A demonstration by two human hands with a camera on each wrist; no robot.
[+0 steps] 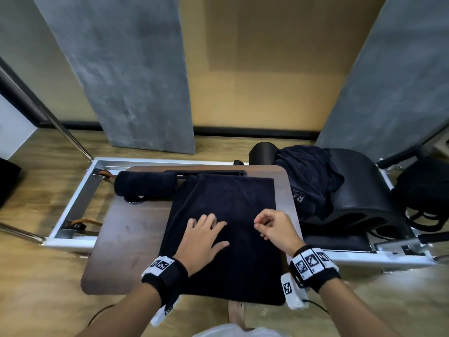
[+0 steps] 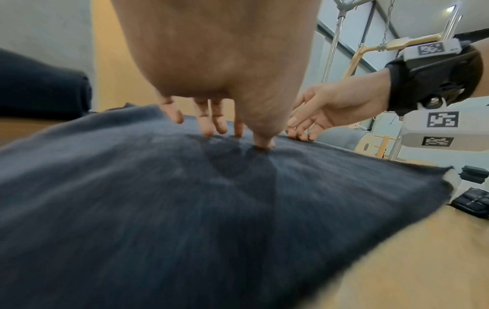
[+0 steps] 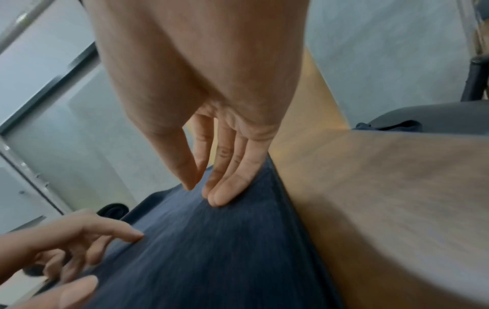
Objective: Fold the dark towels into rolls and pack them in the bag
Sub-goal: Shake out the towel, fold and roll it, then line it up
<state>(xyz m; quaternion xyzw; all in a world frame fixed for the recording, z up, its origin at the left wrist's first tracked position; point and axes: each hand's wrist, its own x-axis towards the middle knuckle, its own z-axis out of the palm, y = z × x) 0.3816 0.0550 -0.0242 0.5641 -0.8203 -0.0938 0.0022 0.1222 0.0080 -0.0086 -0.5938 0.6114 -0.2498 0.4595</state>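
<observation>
Room evenly lit, soft indoor light, no hard glare. Head view: wide-angle bend at edges, wall panels lean outward, slight motion smear near left edge. Towel (image 1: 226, 229) so dark its weave barely reads. Left wrist view: faint shadow on cloth right under fingertips (image 2: 262, 144) of left hand (image 2: 211, 62); cloth nearer the lens than the fingers v. blurred. Ceiling lamp (image 2: 451, 8) bright top right. Right wrist view: right hand (image 3: 201, 94) fairly sharp, table (image 3: 397, 188) beside fingers soft, smeared.
</observation>
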